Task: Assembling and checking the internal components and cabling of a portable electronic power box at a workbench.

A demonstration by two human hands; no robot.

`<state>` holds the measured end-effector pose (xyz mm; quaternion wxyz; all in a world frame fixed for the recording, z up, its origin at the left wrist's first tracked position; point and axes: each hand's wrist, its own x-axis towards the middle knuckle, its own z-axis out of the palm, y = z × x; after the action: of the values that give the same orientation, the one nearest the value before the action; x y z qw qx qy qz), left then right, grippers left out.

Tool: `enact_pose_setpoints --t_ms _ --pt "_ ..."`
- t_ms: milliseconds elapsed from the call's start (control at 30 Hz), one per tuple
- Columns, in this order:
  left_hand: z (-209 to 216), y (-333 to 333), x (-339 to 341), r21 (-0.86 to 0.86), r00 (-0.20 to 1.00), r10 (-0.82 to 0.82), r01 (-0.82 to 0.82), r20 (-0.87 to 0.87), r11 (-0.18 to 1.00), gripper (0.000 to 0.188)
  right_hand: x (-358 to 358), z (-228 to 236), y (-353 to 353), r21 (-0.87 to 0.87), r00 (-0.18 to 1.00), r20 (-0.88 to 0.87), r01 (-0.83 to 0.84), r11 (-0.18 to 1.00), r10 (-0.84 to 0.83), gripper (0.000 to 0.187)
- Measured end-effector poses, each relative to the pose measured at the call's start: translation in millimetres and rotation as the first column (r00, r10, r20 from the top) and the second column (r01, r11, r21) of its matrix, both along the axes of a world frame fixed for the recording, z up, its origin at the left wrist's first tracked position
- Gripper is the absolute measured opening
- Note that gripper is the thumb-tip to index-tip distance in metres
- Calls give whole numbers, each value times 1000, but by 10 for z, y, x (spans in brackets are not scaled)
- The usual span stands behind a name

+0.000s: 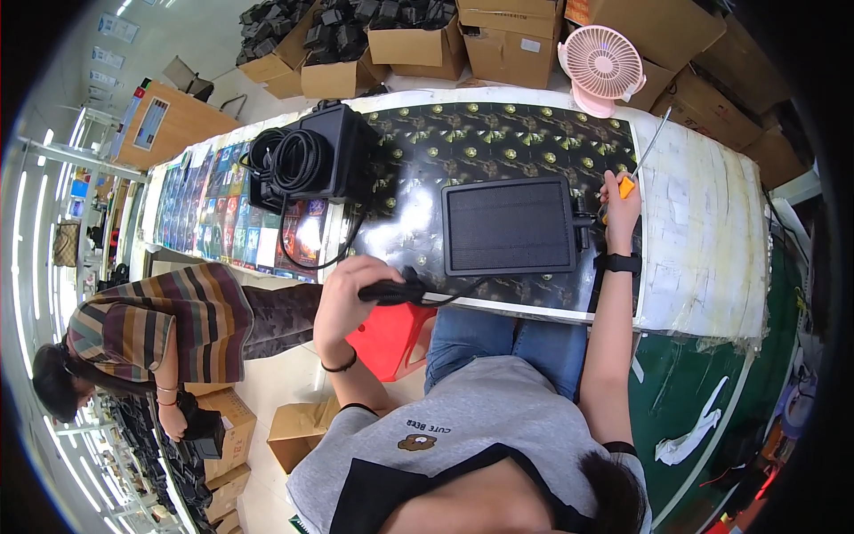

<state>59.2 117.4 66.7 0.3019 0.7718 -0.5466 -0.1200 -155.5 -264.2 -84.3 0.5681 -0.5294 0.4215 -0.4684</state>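
Several surfaces carry print in the head view: small dark lettering and a brown animal motif (416,442) show upside down on the grey shirt (507,392), and a pale label (530,44) sits on one of the brown cartons (507,62) beyond the far edge. Poster-like sheets (218,200) with small coloured pictures cover the left end of the tabletop (698,240); a dark glossy sheet (418,160) with repeated round yellowish emblems covers its middle. On that sheet, in front of the person, lies a black rectangular panel (509,227), with a black bracket (583,229) at its right side. The left hand (345,294), at the near edge, is closed around a bundled black cable (396,289), whose thin lead runs right toward the panel's near edge. The right hand (621,203), beside the bracket, grips an orange-handled screwdriver (627,188), its shaft pointing far and right. Farther left, a black case (342,156) and coiled cable (298,160) take up space, a loop drooping toward the left hand. A pink fan (603,64) stands at the far right. Nearer are a red stool (391,338) and, at left, a bending co-worker (160,325) in stripes.
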Motion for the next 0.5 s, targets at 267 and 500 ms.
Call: enact_pose_setpoints --t_ms 267,500 --pt "423 -303 -332 -13 901 -374 386 221 922 26 25 -4 18 -1 1000 16 -7 1000 7 23" --pt "618 -945 -394 -138 813 -473 541 338 830 27 12 -22 -10 -31 1000 22 -6 999 7 23"
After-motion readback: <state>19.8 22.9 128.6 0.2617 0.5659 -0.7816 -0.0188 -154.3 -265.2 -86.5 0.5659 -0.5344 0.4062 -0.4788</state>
